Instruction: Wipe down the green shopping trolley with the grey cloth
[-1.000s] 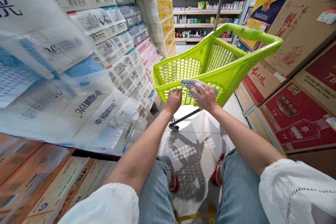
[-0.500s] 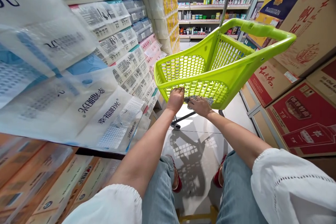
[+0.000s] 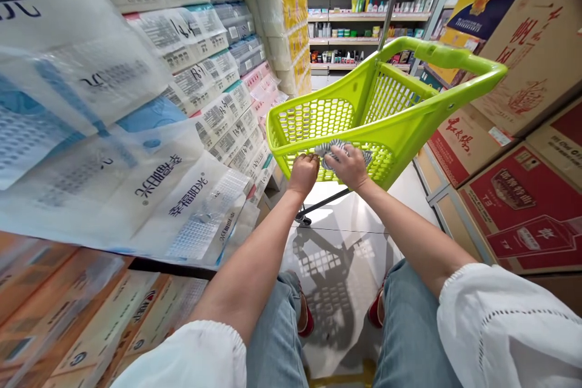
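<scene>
A lime-green plastic shopping cart with a perforated basket stands in front of me, its handle at the upper right. My left hand is closed on the cart's near side wall, close to its left end. Beside it, my right hand presses a grey-and-white striped cloth against the same perforated wall. The cloth is bunched, and part of it lies hidden beneath the palm and fingers. No goods show inside the basket.
Stacked tissue packs rise on my left, with orange-and-white packs lower down. Cardboard boxes line the right. Shelves of small goods stand behind the cart. Tiled floor lies between my feet.
My right hand has moved up the basket wall with the cloth, and more of the cloth shows above the fingers. My left hand keeps its place. The cart handle has shifted slightly left and down.
</scene>
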A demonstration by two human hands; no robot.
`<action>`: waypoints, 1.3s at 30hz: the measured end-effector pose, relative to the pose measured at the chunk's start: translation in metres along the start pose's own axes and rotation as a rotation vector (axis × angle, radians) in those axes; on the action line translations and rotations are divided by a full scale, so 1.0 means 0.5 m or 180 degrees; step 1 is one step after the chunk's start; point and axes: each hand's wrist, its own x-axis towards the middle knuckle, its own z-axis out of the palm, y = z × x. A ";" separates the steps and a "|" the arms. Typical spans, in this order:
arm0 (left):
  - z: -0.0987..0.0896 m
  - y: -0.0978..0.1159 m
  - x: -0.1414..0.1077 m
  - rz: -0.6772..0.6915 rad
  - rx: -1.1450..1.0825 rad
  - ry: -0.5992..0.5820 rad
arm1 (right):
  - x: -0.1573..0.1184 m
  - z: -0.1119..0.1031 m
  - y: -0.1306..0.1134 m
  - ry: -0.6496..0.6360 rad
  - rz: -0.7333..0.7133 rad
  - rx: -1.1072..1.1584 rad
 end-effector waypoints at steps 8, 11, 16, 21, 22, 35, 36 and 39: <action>0.002 0.000 0.002 -0.0013 0.0038 -0.0004 | -0.088 0.046 -0.034 -0.0643 -0.0220 0.0169; 0.000 0.001 0.002 -0.0077 0.0005 -0.0016 | -0.064 0.027 -0.021 -0.0598 -0.0251 0.0154; -0.007 0.003 0.004 -0.0014 0.0175 0.0039 | 0.025 -0.030 0.022 0.0004 0.0194 0.0022; -0.011 0.005 0.006 -0.0048 0.0280 -0.0013 | 0.019 -0.018 0.028 0.0051 0.0243 0.0052; -0.011 0.005 0.006 -0.0073 0.0264 -0.0055 | 0.003 -0.006 0.022 -0.0029 0.0148 0.0077; -0.044 0.026 0.005 -0.0083 0.0399 -0.0268 | -0.055 0.003 0.031 -0.0380 0.0030 0.0266; -0.053 0.031 0.006 -0.0034 0.0368 -0.0249 | -0.049 -0.007 0.039 -0.0344 0.0134 0.0249; -0.076 0.054 0.021 0.0067 0.0138 -0.0070 | -0.039 -0.034 0.056 -0.0249 0.0410 0.0193</action>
